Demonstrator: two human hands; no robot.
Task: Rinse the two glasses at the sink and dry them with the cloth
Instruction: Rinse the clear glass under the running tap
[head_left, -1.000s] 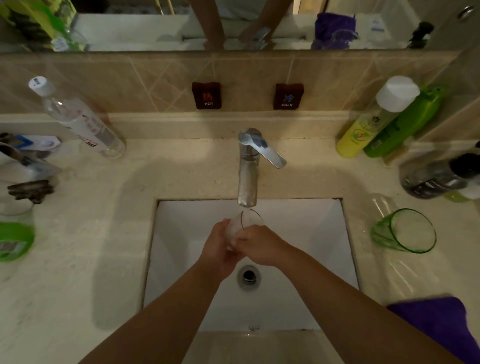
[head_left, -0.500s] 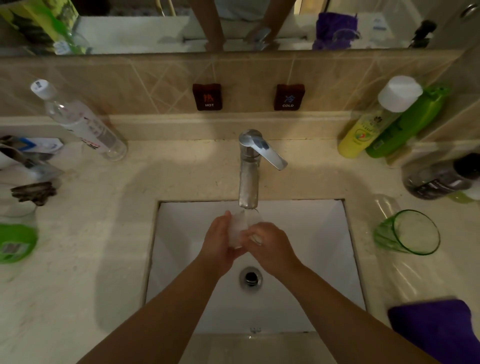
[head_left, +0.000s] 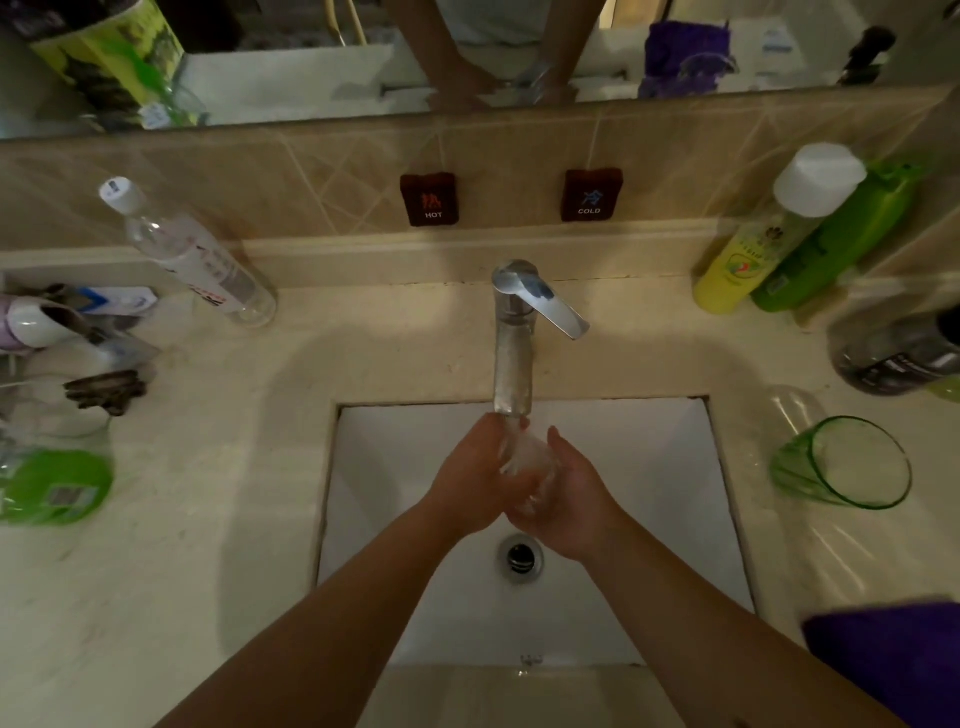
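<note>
Beige stone makes up the counter (head_left: 218, 519), with a white sink (head_left: 649, 467) set in the middle of the frame and a mirror across the top edge. At centre, a chrome tap (head_left: 514, 358) reaches over the basin, and water falls from its spout onto a clear glass (head_left: 524, 457) held just below it. The left hand (head_left: 472, 478) curls round the glass from the left side, and the right hand (head_left: 566, 499) cups it from the right and underneath, so each grip is holding the glass. A drain (head_left: 521, 557) sits directly below the hands. At the right of the frame, a green glass (head_left: 841, 462) lies on its side on the counter, mouth toward the camera, well apart from the sink. A purple cloth (head_left: 893, 660) lies in the lower right corner. 2 bottles, a yellow bottle (head_left: 753, 249) and a green bottle (head_left: 841, 239), lean against the wall at upper right.
</note>
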